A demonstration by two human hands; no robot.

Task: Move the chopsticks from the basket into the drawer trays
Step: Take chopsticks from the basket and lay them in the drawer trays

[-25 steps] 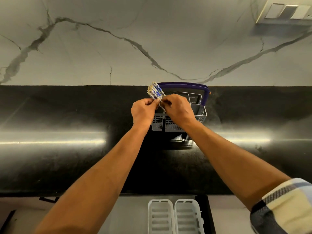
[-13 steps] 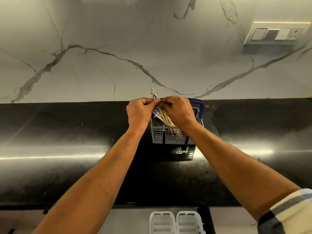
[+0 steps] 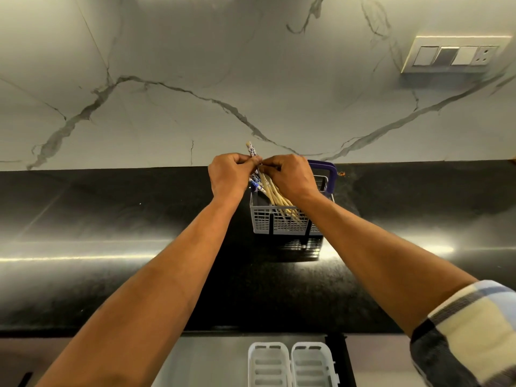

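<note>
Over a black countertop, a person's left hand and right hand meet above a grey plastic basket with a purple handle, both with fingers curled in around a bundle of chopsticks. The pale sticks slant down into the basket's front compartment, their lower ends inside the mesh, while one blue-patterned top pokes up above the left knuckles; exactly which fingers pinch which sticks cannot be made out. By the look of it this is the gathering step, the bundle collected but not yet clear of the basket. The next move would seem to call for a straight lift until the tips pass the rim, then a carry back toward the two white drawer trays lying side by side at the near edge of the view. The purple handle arches just behind the right hand, and the basket's inner dividers could snag a tilted stick. A switch plate sits high on the veined marble wall, well apart.
</note>
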